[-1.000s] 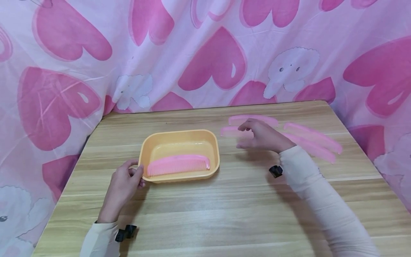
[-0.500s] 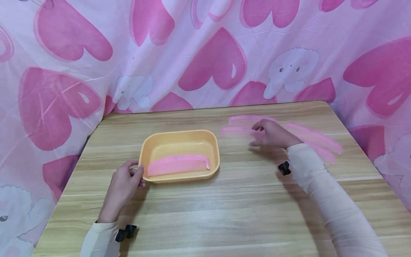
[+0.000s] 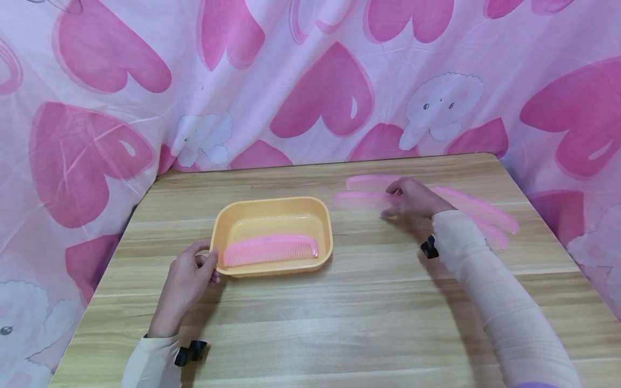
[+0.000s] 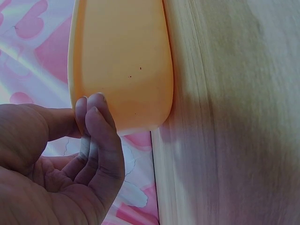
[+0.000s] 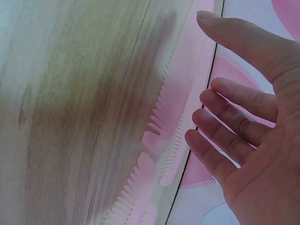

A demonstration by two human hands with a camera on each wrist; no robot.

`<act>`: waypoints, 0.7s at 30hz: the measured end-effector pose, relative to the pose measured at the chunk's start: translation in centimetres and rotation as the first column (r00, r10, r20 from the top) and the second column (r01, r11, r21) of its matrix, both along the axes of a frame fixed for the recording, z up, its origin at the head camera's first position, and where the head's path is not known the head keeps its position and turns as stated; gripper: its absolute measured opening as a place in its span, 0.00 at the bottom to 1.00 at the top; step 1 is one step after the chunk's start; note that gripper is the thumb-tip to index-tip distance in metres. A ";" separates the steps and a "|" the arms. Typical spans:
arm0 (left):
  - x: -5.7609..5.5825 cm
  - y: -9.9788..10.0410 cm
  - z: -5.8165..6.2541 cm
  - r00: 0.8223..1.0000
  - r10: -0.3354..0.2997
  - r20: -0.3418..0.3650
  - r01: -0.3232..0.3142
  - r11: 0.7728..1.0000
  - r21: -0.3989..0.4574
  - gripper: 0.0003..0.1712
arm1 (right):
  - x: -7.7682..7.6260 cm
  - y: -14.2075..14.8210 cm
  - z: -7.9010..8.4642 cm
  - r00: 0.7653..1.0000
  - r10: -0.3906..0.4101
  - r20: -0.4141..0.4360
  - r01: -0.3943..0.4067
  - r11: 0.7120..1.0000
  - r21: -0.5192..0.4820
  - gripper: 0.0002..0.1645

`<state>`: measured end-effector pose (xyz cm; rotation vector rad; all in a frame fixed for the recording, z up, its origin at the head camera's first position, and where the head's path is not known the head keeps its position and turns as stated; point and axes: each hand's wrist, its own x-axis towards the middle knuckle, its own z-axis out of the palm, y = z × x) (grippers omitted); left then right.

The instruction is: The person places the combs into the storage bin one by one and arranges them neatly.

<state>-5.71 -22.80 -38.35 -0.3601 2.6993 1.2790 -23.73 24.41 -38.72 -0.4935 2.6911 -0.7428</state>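
Note:
My left hand (image 3: 186, 283) pinches the left end of a yellow-orange plastic tray (image 3: 271, 201), thumb on one side of the rim and fingers against the outer wall (image 4: 126, 61). A pink comb (image 3: 271, 249) lies inside the tray, teeth toward me. Farther right, my right hand (image 3: 418, 199) is over the right end of a pink comb (image 3: 356, 199) on the table. In the right wrist view its fingers (image 5: 236, 119) are spread and relaxed, with nothing between them and the thumb. Just behind lies another pink comb (image 3: 371, 181), partly covered by the hand.
Two more pink combs (image 3: 485, 209) lie slanting at the right, partly behind the right wrist. The wooden table (image 3: 310, 328) ends at the back against a pink curtain (image 3: 320, 91) with hearts. Each wrist has a small black camera (image 3: 191, 353).
My right hand has moved right and slightly back along the near comb, uncovering more of its left part. The left hand, tray and combs stay where they were.

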 end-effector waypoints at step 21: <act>0.1 -0.1 -0.1 1.000 0.001 -0.004 -0.001 1.000 0.001 0.27 | -0.5 0.8 -0.9 0.999 0.028 -0.035 -0.028 0.999 0.018 0.37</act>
